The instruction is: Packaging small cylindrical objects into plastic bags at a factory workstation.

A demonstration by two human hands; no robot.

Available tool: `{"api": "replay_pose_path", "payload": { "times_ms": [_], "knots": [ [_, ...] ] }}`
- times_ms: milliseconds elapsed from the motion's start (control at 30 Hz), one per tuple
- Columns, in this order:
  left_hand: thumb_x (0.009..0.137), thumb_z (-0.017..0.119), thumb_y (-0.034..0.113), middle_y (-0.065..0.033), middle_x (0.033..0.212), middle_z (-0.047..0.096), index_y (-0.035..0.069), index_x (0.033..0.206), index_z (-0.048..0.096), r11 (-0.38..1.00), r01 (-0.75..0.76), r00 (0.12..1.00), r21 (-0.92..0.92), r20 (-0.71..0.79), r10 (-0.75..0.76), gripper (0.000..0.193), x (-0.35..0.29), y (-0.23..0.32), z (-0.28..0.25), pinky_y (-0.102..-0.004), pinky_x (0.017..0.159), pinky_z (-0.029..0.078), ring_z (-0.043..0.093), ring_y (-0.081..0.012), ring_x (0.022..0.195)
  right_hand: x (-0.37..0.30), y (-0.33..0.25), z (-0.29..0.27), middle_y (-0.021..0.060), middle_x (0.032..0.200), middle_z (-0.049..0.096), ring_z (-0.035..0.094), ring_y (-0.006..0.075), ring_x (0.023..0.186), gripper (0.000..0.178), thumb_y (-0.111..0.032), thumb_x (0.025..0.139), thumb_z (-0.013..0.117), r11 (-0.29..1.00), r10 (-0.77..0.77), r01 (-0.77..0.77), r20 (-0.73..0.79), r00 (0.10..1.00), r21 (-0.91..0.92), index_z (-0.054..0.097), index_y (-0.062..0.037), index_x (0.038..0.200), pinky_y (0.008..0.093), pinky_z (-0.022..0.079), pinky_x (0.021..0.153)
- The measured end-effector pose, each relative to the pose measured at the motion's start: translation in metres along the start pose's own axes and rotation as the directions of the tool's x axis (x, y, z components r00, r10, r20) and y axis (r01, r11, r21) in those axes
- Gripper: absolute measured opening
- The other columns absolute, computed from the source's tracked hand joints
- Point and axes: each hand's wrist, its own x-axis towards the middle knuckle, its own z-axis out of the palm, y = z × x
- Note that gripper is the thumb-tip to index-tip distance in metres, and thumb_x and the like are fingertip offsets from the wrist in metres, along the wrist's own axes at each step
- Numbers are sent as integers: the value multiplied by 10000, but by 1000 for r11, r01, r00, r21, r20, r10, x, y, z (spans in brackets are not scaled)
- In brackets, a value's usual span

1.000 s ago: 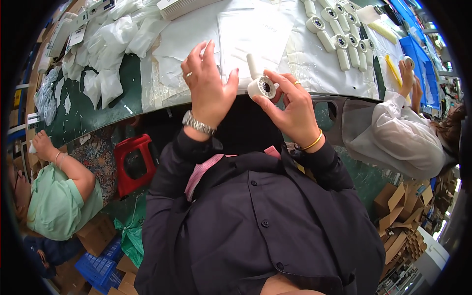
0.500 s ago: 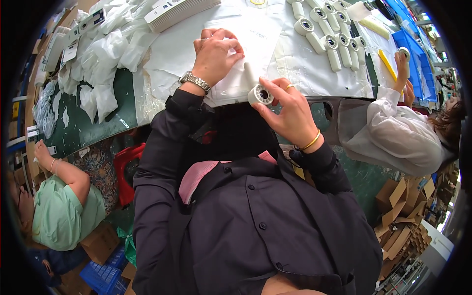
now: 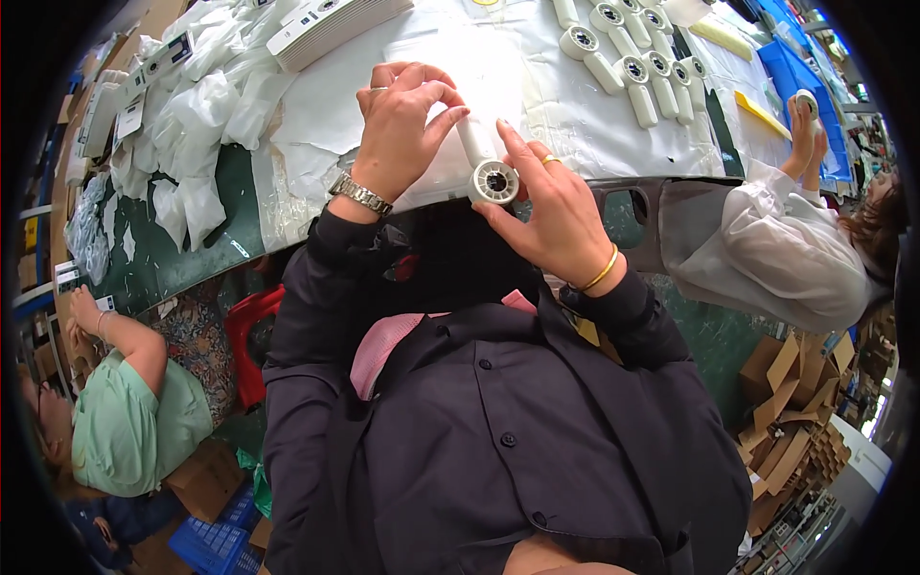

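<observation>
A white handheld fan (image 3: 476, 144) with a round, vented head is held over the table's near edge, its handle slanting away from me. My right hand (image 3: 556, 206) grips the round head, thumb at its near rim and index finger stretched alongside the handle. At the handle's far end, the thumb and fingertips of my left hand (image 3: 407, 120) are pinched together. Those fingers partly hide the handle's tip. Under both hands lies a white sheet (image 3: 326, 105) on the tabletop.
Several similar fans (image 3: 637, 81) lie in rows at the back right. White plastic bags (image 3: 206, 110) are heaped at the left beside a stack of flat white boxes (image 3: 326, 29). People sit at work on the left (image 3: 139, 412) and right (image 3: 786, 240), near a blue bin (image 3: 805, 105).
Both hands and the fan have shifted left and slightly nearer. The fan's round face has turned more toward me. The person on the right has brought both hands together around a round object.
</observation>
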Motion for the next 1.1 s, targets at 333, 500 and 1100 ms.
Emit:
{"api": "replay_pose_path", "payload": {
  "times_ms": [333,500,1100],
  "knots": [
    [910,809,247,-5,1260,696,112,1009,764,996,-84,989,-41,118,88,173,-17,23,-27,-411,988,401,541,-266,1248,5,-2,5,162,1129,629,657,262,853,707,-208,884,814,998,-58,58,14,998,-5,534,6,1497,388,535,761],
    [963,774,188,-116,1239,694,2,1211,657,839,265,935,-475,-87,-345,331,-59,54,-23,-413,1018,505,632,-275,1193,-2,-8,4,151,1129,607,643,253,848,613,-140,892,803,993,-22,27,-41,999,115,583,21,1441,367,529,745],
    [1133,537,313,-103,1124,753,-19,1248,644,-394,552,621,-735,677,-395,368,-107,53,0,-307,908,572,721,-171,1026,18,-7,18,162,1220,608,640,327,1000,486,-128,847,803,990,-140,141,-44,989,27,661,3,1294,400,536,888]
  ]
}}
